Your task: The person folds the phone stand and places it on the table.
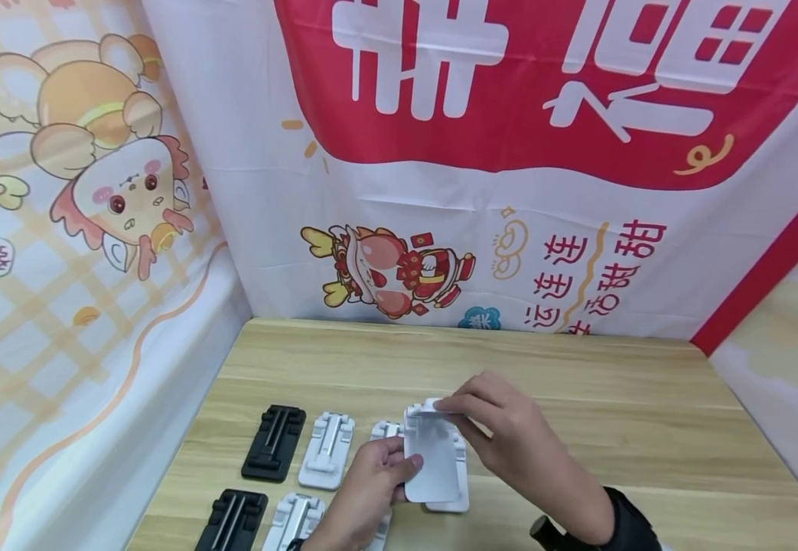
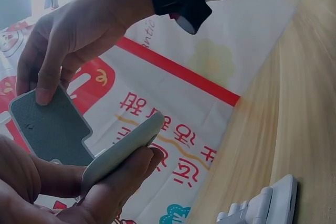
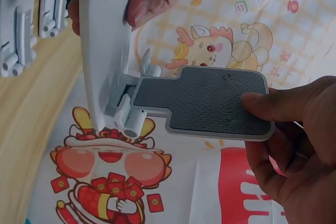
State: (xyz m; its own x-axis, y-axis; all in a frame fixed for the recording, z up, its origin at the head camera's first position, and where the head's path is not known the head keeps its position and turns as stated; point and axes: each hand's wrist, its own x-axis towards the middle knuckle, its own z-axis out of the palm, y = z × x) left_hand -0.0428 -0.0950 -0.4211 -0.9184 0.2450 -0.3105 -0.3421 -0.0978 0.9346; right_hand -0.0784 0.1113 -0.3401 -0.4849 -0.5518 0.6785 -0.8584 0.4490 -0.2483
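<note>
A white folding phone stand [image 1: 431,467] is held above the table, over another white stand. My left hand [image 1: 369,486] grips its flat base [image 3: 105,45] by the side edge, thumb on one face. My right hand [image 1: 505,425] pinches the far end of the support plate [image 3: 215,103], which has a grey textured pad. In the right wrist view the plate stands out at a steep angle from the base, joined at a white hinge [image 3: 131,121]. The left wrist view shows the base [image 2: 123,150] nearly edge-on between the left fingers and thumb.
Folded stands lie in rows on the wooden table [image 1: 578,398]: a black one [image 1: 273,444], a second black one [image 1: 232,524], and several white ones [image 1: 327,451], some partly behind the hands. Printed cloth [image 1: 247,176] hangs behind the table and at its sides.
</note>
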